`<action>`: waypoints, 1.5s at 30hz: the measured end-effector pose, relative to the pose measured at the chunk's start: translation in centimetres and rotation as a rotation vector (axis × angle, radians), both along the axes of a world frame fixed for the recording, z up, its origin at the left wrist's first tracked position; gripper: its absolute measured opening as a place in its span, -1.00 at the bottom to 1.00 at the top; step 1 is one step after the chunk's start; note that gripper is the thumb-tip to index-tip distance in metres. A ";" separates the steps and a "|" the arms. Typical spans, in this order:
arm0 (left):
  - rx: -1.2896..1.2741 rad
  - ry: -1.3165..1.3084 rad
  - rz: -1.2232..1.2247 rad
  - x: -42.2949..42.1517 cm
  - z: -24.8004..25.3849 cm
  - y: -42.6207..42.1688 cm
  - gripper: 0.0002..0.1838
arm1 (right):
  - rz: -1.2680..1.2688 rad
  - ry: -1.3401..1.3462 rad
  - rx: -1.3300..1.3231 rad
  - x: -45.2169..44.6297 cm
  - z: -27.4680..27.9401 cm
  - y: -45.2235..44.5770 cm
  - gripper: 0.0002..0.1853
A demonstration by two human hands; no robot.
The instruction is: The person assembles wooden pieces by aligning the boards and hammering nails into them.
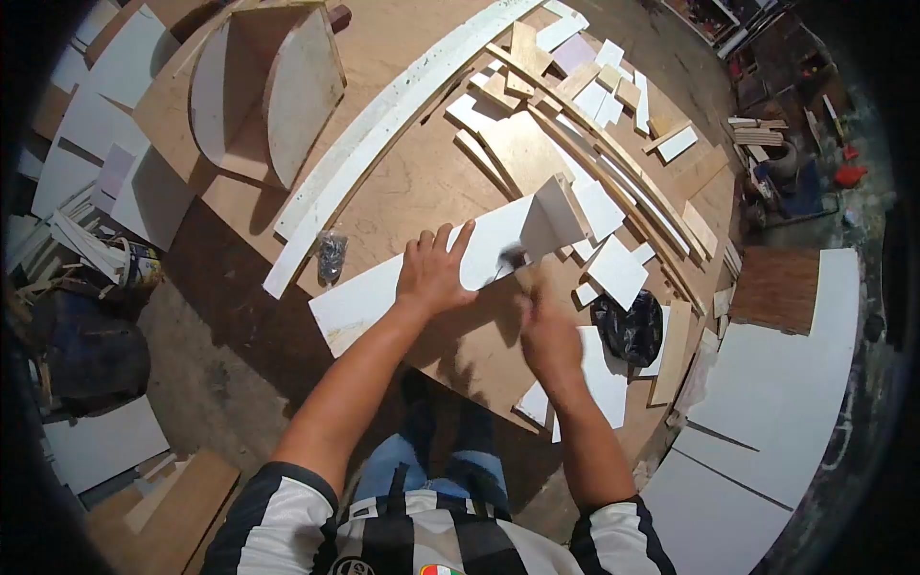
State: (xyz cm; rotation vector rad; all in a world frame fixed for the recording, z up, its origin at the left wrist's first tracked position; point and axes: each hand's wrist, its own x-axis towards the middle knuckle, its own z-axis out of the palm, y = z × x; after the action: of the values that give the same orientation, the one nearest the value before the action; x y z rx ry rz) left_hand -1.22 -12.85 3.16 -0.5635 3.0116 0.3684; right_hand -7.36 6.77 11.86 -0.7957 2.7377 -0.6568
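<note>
A long white board (369,295) lies across the near part of the wooden tabletop, with an upright white panel (559,218) standing at its right end. My left hand (433,270) rests flat on the board, fingers spread, holding nothing. Wrapped round the handle of a hammer (515,257) is my right hand (546,321), smeared by motion. The dark hammer head is blurred too, close to the board's near edge and left of the upright panel. Whether it touches the board I cannot tell. A clear bag of small dark pieces, perhaps nails (332,256), lies left of the board.
A curved wooden shelf unit (273,105) stands at the back left. Long white strips (383,125) cross the tabletop (422,196). Several wood offcuts (575,81) and a black plastic bag (630,328) lie at the right. White panels (757,383) lean beyond the table.
</note>
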 end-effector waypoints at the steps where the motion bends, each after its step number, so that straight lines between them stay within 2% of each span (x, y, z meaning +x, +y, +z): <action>1: -0.006 -0.015 -0.005 -0.2 0.1 -0.1 0.29 | -0.004 -0.158 0.227 -0.1 -0.4 -0.4 -0.34; 3: -0.022 0.026 0.003 -0.4 -0.3 -0.1 0.31 | 0.046 -0.112 0.250 -0.8 0.9 -0.4 -0.35; 5: -0.030 0.054 0.003 -0.3 -0.3 0.1 0.33 | -0.020 -0.024 -0.017 -0.4 3.3 -0.4 -0.35; 7: -0.016 -0.004 0.005 -0.2 0.1 0.2 0.28 | -0.049 0.184 -0.311 -0.3 5.4 -0.4 -0.33; 8: -0.014 -0.009 0.003 -0.1 0.1 0.2 0.28 | -0.094 0.152 -0.439 0.1 5.9 -0.6 -0.32; 9: -0.015 -0.008 0.002 -0.2 0.2 0.1 0.28 | -0.138 0.124 -0.569 0.3 6.1 -0.8 -0.30; 10: -0.015 -0.009 -0.003 -0.2 0.3 0.1 0.28 | -0.037 0.256 -0.579 -0.1 3.3 -0.2 -0.31; 11: -0.015 -0.008 -0.004 -0.2 0.2 0.1 0.28 | 0.004 0.153 -0.311 -0.1 0.3 0.7 -0.33; 13: -0.010 -0.017 -0.002 -0.3 0.0 -0.1 0.29 | 0.031 -0.117 0.155 -0.3 -1.0 0.1 -0.34; 15: -0.028 0.020 0.009 -0.5 -0.2 -0.2 0.31 | 0.052 -0.087 0.185 -0.8 0.2 0.3 -0.34; 17: -0.033 0.041 0.002 -0.4 -0.2 0.3 0.33 | -0.016 0.009 -0.015 -0.7 2.8 0.1 -0.35; 18: -0.024 0.032 0.005 -0.4 0.0 0.2 0.33 | -0.020 0.152 -0.172 -0.6 4.1 -0.1 -0.37; 19: -0.014 0.016 0.007 -0.2 0.1 0.1 0.33 | -0.044 0.175 -0.335 -0.6 5.3 -0.3 -0.35; 21: -0.019 0.020 0.002 -0.2 -0.1 -0.1 0.33 | -0.036 0.268 -0.646 -0.4 4.9 -0.8 -0.29; 23: -0.020 0.024 -0.008 -0.2 -0.2 0.0 0.33 | 0.096 0.206 -0.326 -0.3 -0.2 1.0 -0.31; 25: -0.003 0.044 -0.004 -0.1 0.0 0.0 0.33 | 0.008 -0.130 0.286 -0.1 0.0 -0.1 -0.32; 27: -0.007 0.039 0.007 -0.4 0.2 -0.2 0.33 | 0.044 -0.116 0.312 -0.4 1.9 0.0 -0.30; 30: -0.015 0.028 0.002 -0.3 0.2 0.0 0.33 | 0.036 0.166 -0.256 -0.2 3.9 0.1 -0.25; 31: -0.019 0.030 0.000 -0.1 0.2 0.2 0.33 | 0.034 0.161 -0.254 0.2 3.8 0.1 -0.25; 33: -0.022 0.042 0.001 -0.3 -0.1 0.0 0.33 | -0.025 0.265 -0.502 0.6 3.0 -0.1 -0.22; 34: -0.020 0.049 -0.001 -0.1 -0.3 0.1 0.33 | 0.027 0.106 -0.377 0.6 1.8 0.3 -0.23; 35: -0.021 0.049 0.000 -0.1 -0.4 0.2 0.33 | 0.009 -0.073 0.207 0.5 0.8 -0.2 -0.25; 38: -0.038 0.027 0.011 -0.7 -0.2 -0.4 0.31 | 0.053 -0.145 0.310 -0.7 0.8 -0.4 -0.29; 41: -0.022 -0.028 -0.005 -0.5 0.3 0.1 0.32 | -0.009 0.116 -0.263 -0.2 3.9 -0.1 -0.38; 43: -0.033 -0.036 -0.016 -0.3 0.3 0.1 0.32 | -0.071 0.171 -0.587 0.0 5.3 -0.8 -0.42; 45: -0.044 -0.024 -0.015 -0.3 0.3 0.0 0.32 | -0.105 0.191 -0.621 0.2 3.5 -0.8 -0.48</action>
State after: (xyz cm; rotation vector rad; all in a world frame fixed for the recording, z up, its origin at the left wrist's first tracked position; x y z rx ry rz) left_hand -1.54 -12.83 3.46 -0.5446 3.0055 0.2926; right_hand -7.17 5.98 15.38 -0.8665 2.7686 -1.5732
